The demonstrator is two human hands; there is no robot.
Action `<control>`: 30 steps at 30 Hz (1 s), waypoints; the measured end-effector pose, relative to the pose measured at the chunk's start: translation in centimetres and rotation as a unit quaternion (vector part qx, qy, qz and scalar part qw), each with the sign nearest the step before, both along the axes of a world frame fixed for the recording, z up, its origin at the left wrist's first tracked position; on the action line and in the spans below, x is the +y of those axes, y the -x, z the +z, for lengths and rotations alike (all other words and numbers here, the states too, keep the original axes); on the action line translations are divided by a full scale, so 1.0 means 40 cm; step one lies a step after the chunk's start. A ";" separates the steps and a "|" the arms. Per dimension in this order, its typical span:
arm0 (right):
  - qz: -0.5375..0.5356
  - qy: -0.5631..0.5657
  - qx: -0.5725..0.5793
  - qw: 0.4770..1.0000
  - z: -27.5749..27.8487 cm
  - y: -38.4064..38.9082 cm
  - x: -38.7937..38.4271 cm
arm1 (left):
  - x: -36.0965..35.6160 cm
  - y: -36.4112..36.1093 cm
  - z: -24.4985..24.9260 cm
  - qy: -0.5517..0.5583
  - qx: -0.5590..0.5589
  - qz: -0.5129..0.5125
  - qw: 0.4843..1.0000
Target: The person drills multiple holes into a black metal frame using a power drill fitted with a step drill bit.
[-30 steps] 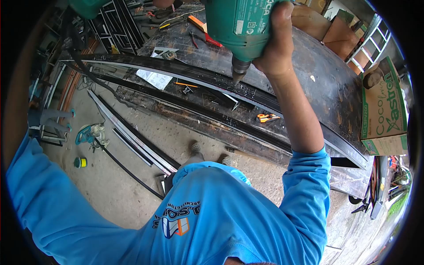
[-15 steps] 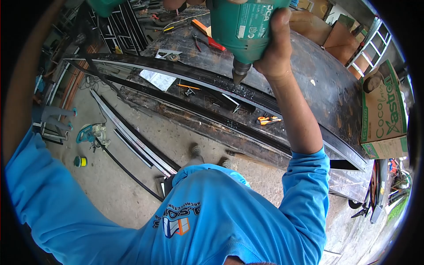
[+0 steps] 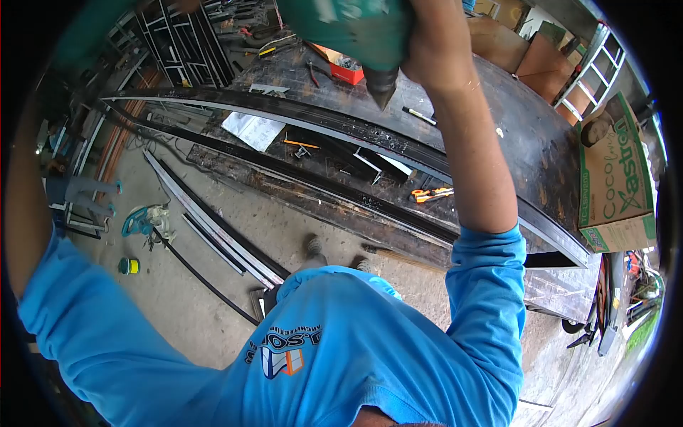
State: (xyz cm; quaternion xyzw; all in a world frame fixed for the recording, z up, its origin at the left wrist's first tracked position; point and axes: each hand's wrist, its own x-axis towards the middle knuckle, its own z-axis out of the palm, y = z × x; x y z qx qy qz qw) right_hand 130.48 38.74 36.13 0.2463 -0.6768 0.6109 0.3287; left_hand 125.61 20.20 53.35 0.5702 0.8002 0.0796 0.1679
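My right hand is closed around the front body of a green power drill, close to the camera at the top of the view. Its chuck carries a cone-shaped bit pointing down, which appears raised over the long black metal profile on the table. Pale shavings dot that profile and the second black profile. My left arm reaches up to the blurred green rear part of the drill. Only a blurred bit of my left hand shows at the top edge, seemingly around the handle.
On the dark table lie a paper sheet, a pencil, an orange cutter, a marker and a red box. A carton stands right. Metal strips and a teal power tool lie on the floor.
The drill has come up toward the camera and shifted left, its bit moving away from the profile. Both arms moved with it. The marker and more of the red box now show.
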 end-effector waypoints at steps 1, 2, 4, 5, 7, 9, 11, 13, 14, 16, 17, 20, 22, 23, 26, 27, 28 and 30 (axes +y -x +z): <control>0.017 -0.021 0.004 1.000 0.027 -0.010 -0.031 | -0.046 0.012 -0.018 -0.019 -0.005 0.004 1.000; 0.035 -0.041 0.008 0.999 0.055 -0.021 -0.062 | -0.090 0.025 -0.046 -0.035 -0.018 -0.003 0.999; 0.039 -0.106 -0.005 0.994 0.039 -0.020 -0.123 | -0.216 0.068 -0.131 -0.073 -0.054 -0.005 0.996; 0.021 -0.158 -0.019 0.987 0.017 -0.011 -0.154 | -0.294 0.088 -0.183 -0.102 -0.085 0.005 0.991; -0.007 -0.263 -0.035 0.964 -0.035 0.017 -0.231 | -0.446 0.103 -0.322 -0.149 -0.164 0.034 0.974; 0.071 -0.233 -0.013 0.970 -0.176 0.064 -0.320 | -0.581 0.087 -0.487 -0.192 -0.272 0.098 0.938; 0.144 -0.287 -0.073 0.944 -0.282 0.105 -0.368 | -0.659 0.029 -0.644 -0.211 -0.392 0.222 0.867; 0.128 -0.321 -0.076 0.935 -0.361 0.142 -0.403 | -0.672 -0.045 -0.747 -0.203 -0.516 0.394 0.733; 0.080 -0.305 -0.028 0.948 -0.393 0.163 -0.415 | -0.690 -0.059 -0.831 -0.225 -0.497 0.406 0.733; 0.027 -0.266 0.005 0.964 -0.400 0.188 -0.414 | -0.703 -0.030 -0.923 -0.192 -0.420 0.393 0.795; 0.017 -0.245 -0.003 0.969 -0.364 0.207 -0.394 | -0.712 0.002 -0.968 -0.175 -0.378 0.384 0.824; -0.141 -0.255 0.057 0.955 -0.294 0.281 -0.364 | -0.769 0.137 -1.195 -0.142 -0.372 0.407 0.822; -0.233 -0.284 0.042 0.929 -0.289 0.340 -0.376 | -0.789 0.247 -1.384 -0.082 -0.406 0.409 0.813; -0.270 -0.295 0.029 0.916 -0.296 0.382 -0.393 | -0.785 0.308 -1.467 -0.041 -0.401 0.395 0.826; -0.336 -0.396 -0.081 0.851 -0.318 0.518 -0.463 | -0.727 0.480 -1.643 0.086 -0.393 0.319 0.858; -0.342 -0.422 -0.122 0.831 -0.327 0.563 -0.491 | -0.706 0.512 -1.741 0.115 -0.447 0.297 0.836; -0.342 -0.459 -0.169 0.802 -0.330 0.604 -0.517 | -0.684 0.544 -1.838 0.146 -0.498 0.275 0.809; -0.333 -0.496 -0.237 0.766 -0.340 0.678 -0.556 | -0.643 0.573 -1.930 0.204 -0.510 0.238 0.801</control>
